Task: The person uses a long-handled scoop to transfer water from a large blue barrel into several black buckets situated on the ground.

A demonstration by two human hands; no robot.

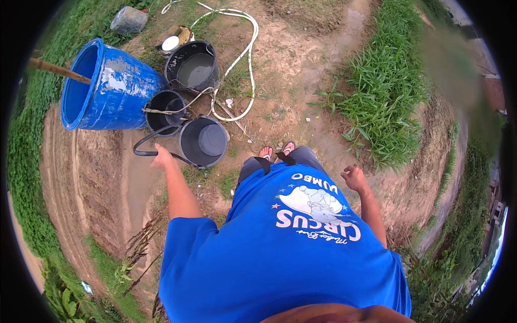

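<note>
My left hand (162, 158) is closed on the dark handle (144, 153) of a black bucket (216, 141). The handle arcs out to the left of that bucket, whose mouth faces up. Touching or close beside it stands a smaller black bucket (165, 102) with a rope (171, 111) across it. A larger black bucket (206, 86) behind them holds greyish water (195, 71). My right hand (354, 177) hangs at my right side, fingers loosely bent, with nothing visible in it. Green plants (385, 102) are the nearest thing to it.
A big blue barrel (126, 83) with a wooden pole (59, 70) in it stands left of the buckets. A white hose (252, 51) curls over the bare soil. Further back are a grey container (129, 20) and a small round white-topped container (170, 44). A muddy slope lies left.
</note>
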